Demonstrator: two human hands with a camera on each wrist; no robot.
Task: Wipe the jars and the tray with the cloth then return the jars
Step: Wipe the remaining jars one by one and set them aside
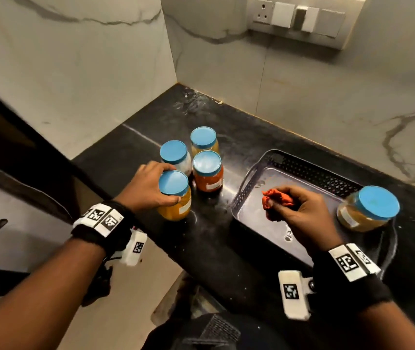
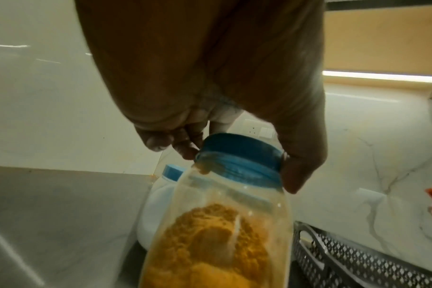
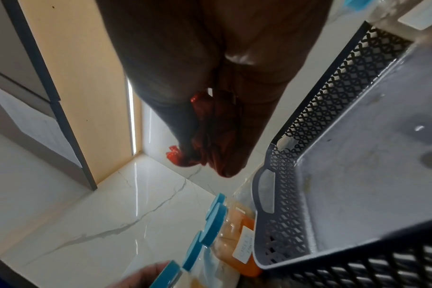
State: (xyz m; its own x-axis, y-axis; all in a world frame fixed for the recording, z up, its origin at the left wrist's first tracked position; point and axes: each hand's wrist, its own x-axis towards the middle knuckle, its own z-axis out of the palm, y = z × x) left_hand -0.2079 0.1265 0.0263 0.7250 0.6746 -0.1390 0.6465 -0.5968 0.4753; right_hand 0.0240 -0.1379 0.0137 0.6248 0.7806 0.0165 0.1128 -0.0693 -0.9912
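Dark desk: my left grip pinches the jar by its lid; right grip clutches the cloth. Lift straight, support underneath.

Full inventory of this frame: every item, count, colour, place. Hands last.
jars: five, clear with blue lids; four clustered on the counter left of the tray, one in the tray's right end.
held jar: one of the four, yellow powder inside, nearest the counter's front edge.
tray: one, grey with lattice walls, on the counter at right.
cloth: one, orange-red, bunched, over the tray floor.
counter: one, black.
switch panel: one, white, on the marble wall.
left hand: grips the held jar's lid.
right hand: holds the cloth.
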